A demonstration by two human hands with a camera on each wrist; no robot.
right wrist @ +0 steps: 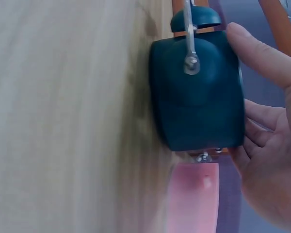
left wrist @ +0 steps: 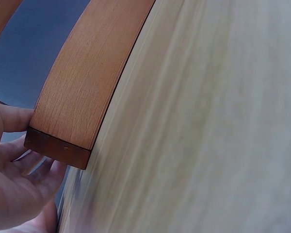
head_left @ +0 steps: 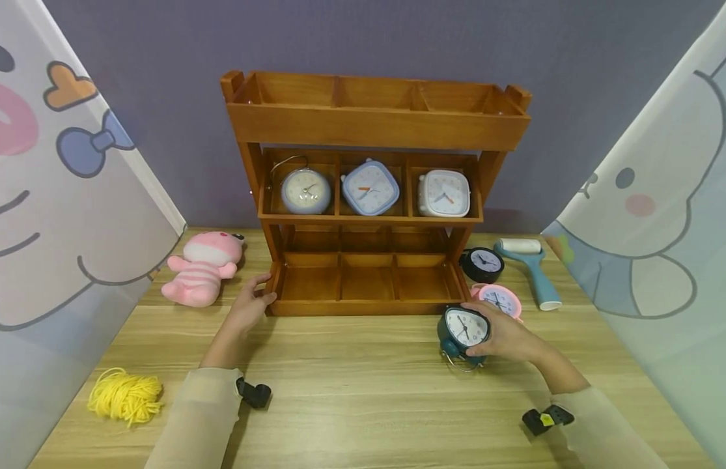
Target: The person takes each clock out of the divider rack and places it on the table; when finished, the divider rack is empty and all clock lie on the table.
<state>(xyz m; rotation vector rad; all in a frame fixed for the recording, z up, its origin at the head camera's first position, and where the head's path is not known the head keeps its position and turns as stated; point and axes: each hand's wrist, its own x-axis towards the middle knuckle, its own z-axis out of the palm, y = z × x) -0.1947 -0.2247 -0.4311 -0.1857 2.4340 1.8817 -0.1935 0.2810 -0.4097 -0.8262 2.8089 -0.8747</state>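
In the head view my right hand point(head_left: 508, 335) grips a dark teal twin-bell alarm clock point(head_left: 465, 327), its dial facing up and its bells and metal handle toward me. The right wrist view shows the clock's teal body point(right wrist: 196, 94) between thumb and fingers. A pink alarm clock point(head_left: 503, 301) lies right beside it, partly hidden by the hand. At the other side, my left hand point(head_left: 248, 305) holds the front left corner of the brown wooden shelf point(head_left: 363, 307). Thumb and fingers sit around that corner point(left wrist: 58, 148) in the left wrist view.
Three clocks, round point(head_left: 306, 191), blue point(head_left: 371, 189) and white point(head_left: 445, 194), occupy the middle tier. Right of the shelf are a black clock point(head_left: 482, 264) and a lint roller point(head_left: 535, 270). A pink plush toy point(head_left: 201, 268) and yellow yarn point(head_left: 126, 396) lie left.
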